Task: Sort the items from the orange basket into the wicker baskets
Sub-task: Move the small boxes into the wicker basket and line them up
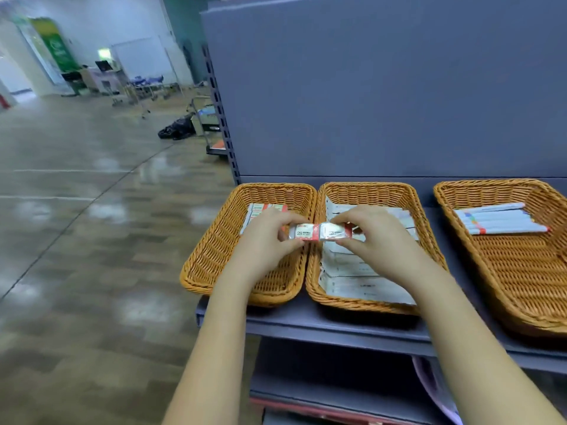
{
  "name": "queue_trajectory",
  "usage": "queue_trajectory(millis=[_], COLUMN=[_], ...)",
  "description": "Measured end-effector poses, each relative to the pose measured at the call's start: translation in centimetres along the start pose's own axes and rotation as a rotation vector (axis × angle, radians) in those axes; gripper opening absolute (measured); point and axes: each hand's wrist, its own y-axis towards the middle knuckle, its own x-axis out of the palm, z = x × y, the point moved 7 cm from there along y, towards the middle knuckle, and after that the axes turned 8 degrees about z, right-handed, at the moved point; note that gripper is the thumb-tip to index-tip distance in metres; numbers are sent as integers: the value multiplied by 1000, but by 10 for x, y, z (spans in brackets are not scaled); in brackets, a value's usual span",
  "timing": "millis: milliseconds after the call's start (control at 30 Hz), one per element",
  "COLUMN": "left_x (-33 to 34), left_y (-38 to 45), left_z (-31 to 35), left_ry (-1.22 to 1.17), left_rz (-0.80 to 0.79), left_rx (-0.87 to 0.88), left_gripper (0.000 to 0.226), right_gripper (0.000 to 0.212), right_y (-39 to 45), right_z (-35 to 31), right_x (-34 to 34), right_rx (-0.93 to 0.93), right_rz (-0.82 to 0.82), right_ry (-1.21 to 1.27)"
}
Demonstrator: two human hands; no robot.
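Three wicker baskets on shelf (322, 328): left basket (214, 256), middle basket (368, 191), right basket (521, 271) at 3 o'clock, mostly bare. Left hand (267, 240) and right hand (377, 237) each pinch one end of 2B packets (322, 233) with closed fingers, long axis 9-to-3, over rims between left and middle baskets.
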Motion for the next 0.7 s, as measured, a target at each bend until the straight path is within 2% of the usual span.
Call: queue_trajectory(millis=[400, 700], left_x=[-17, -7], left_y=[26, 44], left_z=[-62, -104], left_ry=[156, 397], left_rz=[-104, -253], left_rx=[-6, -3], left_gripper=[37, 38], right_gripper=[32, 35], right_y=[53, 67], right_z=[-24, -31], right_x=[54, 92], right_rx=[-48, -25], right_rz=[-77, -245], right_ry=[-101, -207])
